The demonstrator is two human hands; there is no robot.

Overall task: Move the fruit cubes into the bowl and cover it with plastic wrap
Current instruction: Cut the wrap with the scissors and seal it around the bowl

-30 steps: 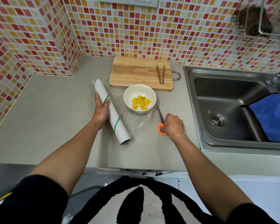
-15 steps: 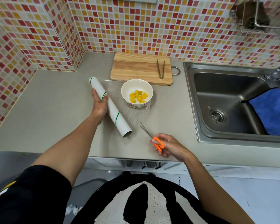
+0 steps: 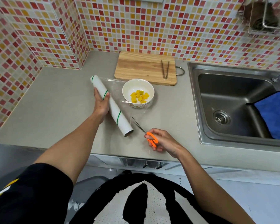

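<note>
A white bowl [image 3: 128,88] with several yellow fruit cubes [image 3: 139,96] stands on the counter in front of the cutting board. A clear sheet of plastic wrap [image 3: 115,91] stretches from the white roll [image 3: 113,109] over the bowl. My left hand [image 3: 101,103] grips the roll from its left side. My right hand [image 3: 163,140] holds orange-handled scissors [image 3: 145,133] near the counter's front edge, their blades opened and pointing at the roll's near end.
A wooden cutting board [image 3: 144,68] with metal tongs [image 3: 165,69] lies at the back. A steel sink [image 3: 233,101] with a blue cloth [image 3: 276,113] is to the right. Tiled walls close the back and left. The counter's front edge [image 3: 136,156] is just below my right hand.
My right hand picked the scissors up from beside the bowl and drew them toward the counter's front edge, blades now opened. My left hand stayed on the roll.
</note>
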